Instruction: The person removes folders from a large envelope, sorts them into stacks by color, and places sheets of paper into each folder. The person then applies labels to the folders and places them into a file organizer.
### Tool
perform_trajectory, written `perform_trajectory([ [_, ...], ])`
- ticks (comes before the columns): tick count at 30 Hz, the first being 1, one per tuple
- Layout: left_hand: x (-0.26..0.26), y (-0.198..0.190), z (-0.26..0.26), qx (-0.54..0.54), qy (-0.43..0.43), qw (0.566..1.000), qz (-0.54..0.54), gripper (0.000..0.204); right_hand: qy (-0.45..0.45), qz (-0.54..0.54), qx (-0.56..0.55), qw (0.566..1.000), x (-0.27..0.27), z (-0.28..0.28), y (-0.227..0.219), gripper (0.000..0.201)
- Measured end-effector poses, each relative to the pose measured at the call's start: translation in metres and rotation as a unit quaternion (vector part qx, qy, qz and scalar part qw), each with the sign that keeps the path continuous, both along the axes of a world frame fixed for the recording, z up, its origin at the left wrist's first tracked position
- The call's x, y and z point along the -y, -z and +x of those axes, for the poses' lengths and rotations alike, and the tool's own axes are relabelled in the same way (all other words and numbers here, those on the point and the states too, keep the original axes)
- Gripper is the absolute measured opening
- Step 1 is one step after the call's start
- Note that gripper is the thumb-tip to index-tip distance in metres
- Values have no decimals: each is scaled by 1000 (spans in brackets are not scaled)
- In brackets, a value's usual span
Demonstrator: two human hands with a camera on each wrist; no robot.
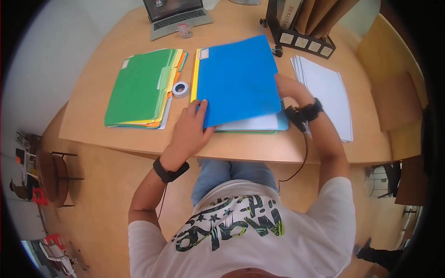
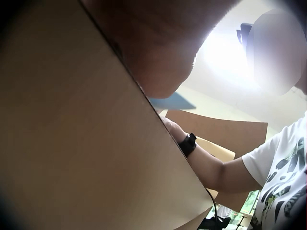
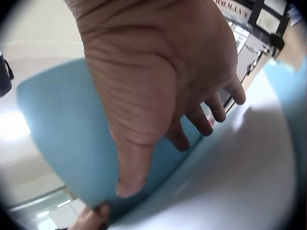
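Note:
A blue folder (image 1: 238, 81) lies on the table with its cover raised at the near side and white paper (image 1: 248, 122) showing beneath. My left hand (image 1: 189, 129) pinches the cover's near left corner, fingers on top and thumb at the underside. In the right wrist view that cover appears as a pale blue sheet (image 3: 62, 129). My right hand (image 3: 144, 72) reaches in from the right under the cover, its thumb and fingers extended and spread above the white paper. In the head view the cover hides most of that hand's fingers.
Left of the blue folder are a stack of folders with a green one (image 1: 139, 85) on top and a tape roll (image 1: 181, 89). White sheets (image 1: 324, 95) lie at right. A laptop (image 1: 178, 18) and a black file rack (image 1: 301, 41) stand behind. Cables hang from both wrists.

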State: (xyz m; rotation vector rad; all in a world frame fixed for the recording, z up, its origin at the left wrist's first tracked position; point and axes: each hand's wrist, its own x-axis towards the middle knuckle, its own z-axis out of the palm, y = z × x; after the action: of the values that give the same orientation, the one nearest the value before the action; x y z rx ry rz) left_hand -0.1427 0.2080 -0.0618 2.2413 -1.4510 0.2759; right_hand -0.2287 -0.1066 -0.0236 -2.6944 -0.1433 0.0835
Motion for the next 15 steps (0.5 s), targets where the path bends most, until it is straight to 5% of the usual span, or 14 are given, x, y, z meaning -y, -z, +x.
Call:
perform_trajectory([
  [3, 3, -5, -10, 37, -32, 994, 99, 77, 52, -39, -33, 997, 31, -12, -31, 37],
  [6, 5, -10, -13, 48, -35, 986, 157, 90, 249, -260, -26, 933, 35, -22, -50, 32],
  [10, 6, -21, -10, 80, -24, 978, 193, 86, 114, -14, 115, 987, -8, -21, -48, 33],
  [13, 4, -32, 27, 9, 9, 992, 129, 70, 4, -34, 47, 998, -41, -12, -46, 36],
  [15, 4, -35, 60, 43, -44, 993, 99, 59, -35, -95, 7, 995, -51, 2, -51, 39],
])
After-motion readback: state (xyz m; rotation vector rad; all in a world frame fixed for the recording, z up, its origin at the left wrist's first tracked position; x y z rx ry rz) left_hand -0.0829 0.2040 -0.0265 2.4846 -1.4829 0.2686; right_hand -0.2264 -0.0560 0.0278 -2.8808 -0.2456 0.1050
